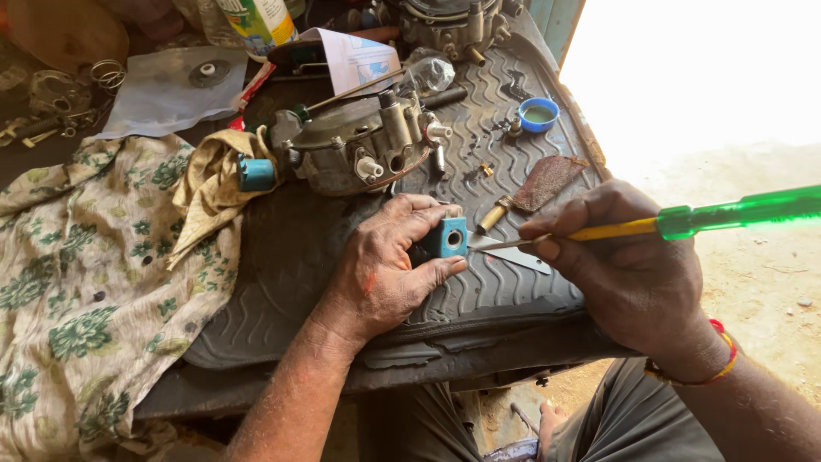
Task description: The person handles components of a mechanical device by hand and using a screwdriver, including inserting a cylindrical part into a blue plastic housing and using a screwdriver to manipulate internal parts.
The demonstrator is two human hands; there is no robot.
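Pinched in the left hand (385, 269), just below frame centre: a small blue block (448, 237) with a round bore facing right, thumb under, fingers (419, 207) over the top, clamped on it. Lies directly left of the screwdriver (684, 222) tip, touching or almost touching at the bore side. Long axis of the screwdriver running from the upper right edge down-left toward the block, green translucent handle outermost, yellow section nearer the grip. Right hand (629, 265) closed round the shaft, fingers together on it. Resting under both, a black ribbed rubber mat (505, 295) over the tabletop. Above the block, a grey carburettor body (363, 145); to its left, a second blue piece (255, 174) on a yellowed rag (209, 197).
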